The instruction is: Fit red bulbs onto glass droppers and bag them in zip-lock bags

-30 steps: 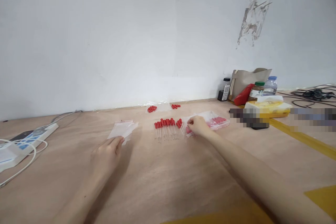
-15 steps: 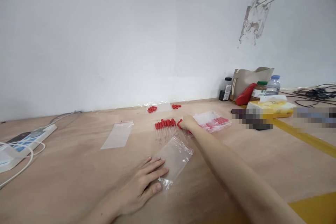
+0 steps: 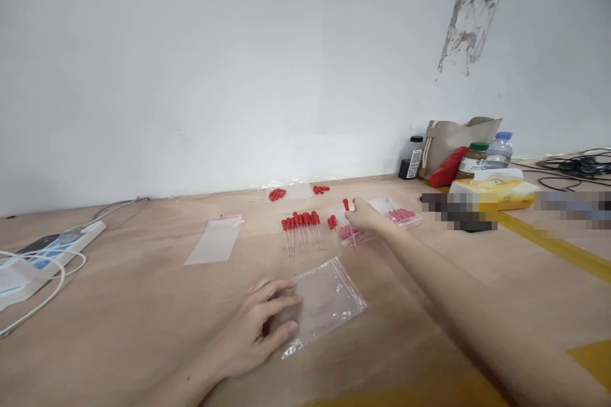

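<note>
My right hand (image 3: pixel 365 216) is closed on a dropper (image 3: pixel 346 204) with a red rubber bulb; the bulb sticks up past the fingertips and the thin stem points down. Just left of it lie two more droppers (image 3: pixel 332 222). Further left is a row of several red-bulbed droppers (image 3: pixel 300 221) with thin clear stems. My left hand (image 3: pixel 265 321) has its fingers apart, resting at the left edge of a clear zip bag (image 3: pixel 329 296) that lies flat on the table. Behind my right hand, partly hidden by it, are clear bags (image 3: pixel 403 216) with red bulbs inside.
Another flat zip bag (image 3: pixel 217 240) lies to the left. Loose red bulbs (image 3: pixel 277 194) sit near the wall. A power strip (image 3: pixel 52 261) with white cables is at far left. At right are a tissue pack (image 3: pixel 494 191), a jar (image 3: pixel 474 160), bottles and a grey bag (image 3: pixel 453 140).
My right hand has moved slightly right and up from the droppers, lifting one. The clear bag under my left hand has turned and shifted right; the left-hand fingers have curled slightly.
</note>
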The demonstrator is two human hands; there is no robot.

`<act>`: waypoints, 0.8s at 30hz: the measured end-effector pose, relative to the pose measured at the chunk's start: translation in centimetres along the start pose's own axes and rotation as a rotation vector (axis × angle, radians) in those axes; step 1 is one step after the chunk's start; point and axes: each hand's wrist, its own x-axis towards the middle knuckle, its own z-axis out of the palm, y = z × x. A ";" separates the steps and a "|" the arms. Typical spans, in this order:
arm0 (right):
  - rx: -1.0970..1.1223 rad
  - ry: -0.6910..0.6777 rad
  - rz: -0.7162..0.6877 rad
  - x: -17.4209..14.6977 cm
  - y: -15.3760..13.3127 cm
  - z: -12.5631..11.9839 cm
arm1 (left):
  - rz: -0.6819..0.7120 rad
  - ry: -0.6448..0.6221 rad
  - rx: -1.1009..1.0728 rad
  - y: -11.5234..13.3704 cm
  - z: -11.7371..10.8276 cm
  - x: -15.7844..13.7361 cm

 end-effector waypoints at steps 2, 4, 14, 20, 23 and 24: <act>0.059 -0.050 0.008 -2.4 1.2 -0.8 | 0.004 -0.026 0.005 0.1 0.3 0.0; 0.276 -0.090 0.017 -4.9 2.5 -0.9 | 0.019 -0.071 0.000 0.0 0.5 0.1; 0.836 0.029 0.091 -9.4 4.5 0.9 | 0.031 -0.114 -0.018 -0.1 0.3 0.3; 0.920 -0.102 0.103 -10.3 3.8 0.9 | 0.040 -0.104 -0.020 -0.1 0.3 0.4; 0.854 -0.333 0.107 -10.3 4.2 -0.2 | 0.024 -0.088 -0.018 0.0 0.3 0.4; 0.785 -0.399 0.094 -10.2 4.3 -0.6 | 0.018 -0.086 -0.016 0.0 0.3 0.4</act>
